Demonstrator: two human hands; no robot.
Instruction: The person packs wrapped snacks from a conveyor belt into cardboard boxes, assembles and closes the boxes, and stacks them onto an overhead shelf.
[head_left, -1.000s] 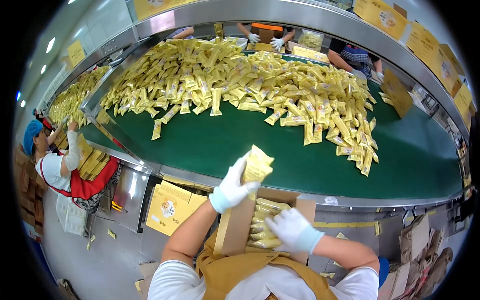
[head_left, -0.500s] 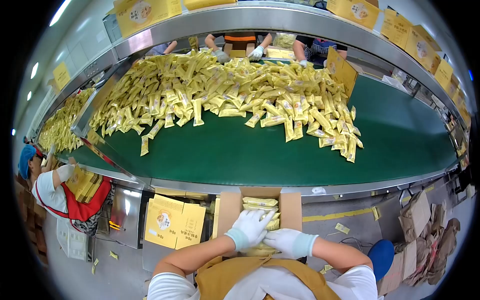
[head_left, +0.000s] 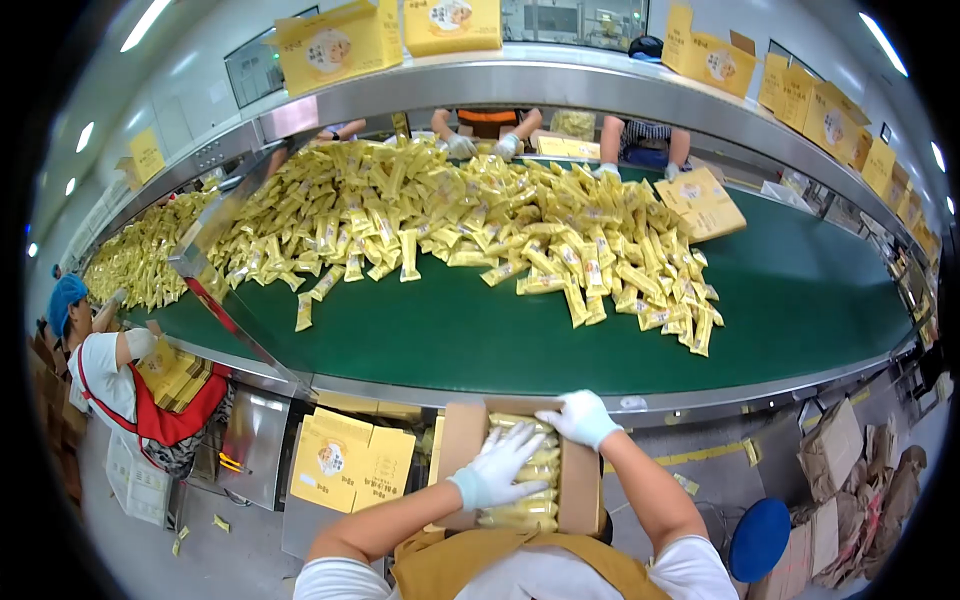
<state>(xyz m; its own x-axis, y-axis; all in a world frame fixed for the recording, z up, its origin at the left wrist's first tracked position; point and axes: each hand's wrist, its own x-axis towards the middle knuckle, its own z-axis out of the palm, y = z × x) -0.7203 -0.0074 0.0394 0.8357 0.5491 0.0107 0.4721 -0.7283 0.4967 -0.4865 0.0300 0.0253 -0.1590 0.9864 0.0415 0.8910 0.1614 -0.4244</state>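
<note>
An open cardboard box (head_left: 580, 485) stands upright at my waist, filled with rows of yellow sachets (head_left: 525, 508). My left hand (head_left: 502, 465), in a white glove, lies flat on the sachets with its fingers spread. At the box's far right corner is my right hand (head_left: 583, 418), also gloved, its fingers around the top edge of the cardboard. Beyond the box, a large heap of yellow sachets (head_left: 450, 210) covers the back of the green belt (head_left: 450, 340).
Flat yellow cartons (head_left: 350, 460) lie left of the box. A blue stool (head_left: 759, 540) and brown cardboard (head_left: 830, 450) are at right. A co-worker in a blue cap (head_left: 105, 360) is at far left. Other people's hands (head_left: 480, 147) work across the belt, near a yellow carton (head_left: 705, 203).
My left hand, which held sachets a second ago, now rests empty on those in the box. My right hand has moved from the sachets to the far corner. Across the belt, a yellow carton has tipped down.
</note>
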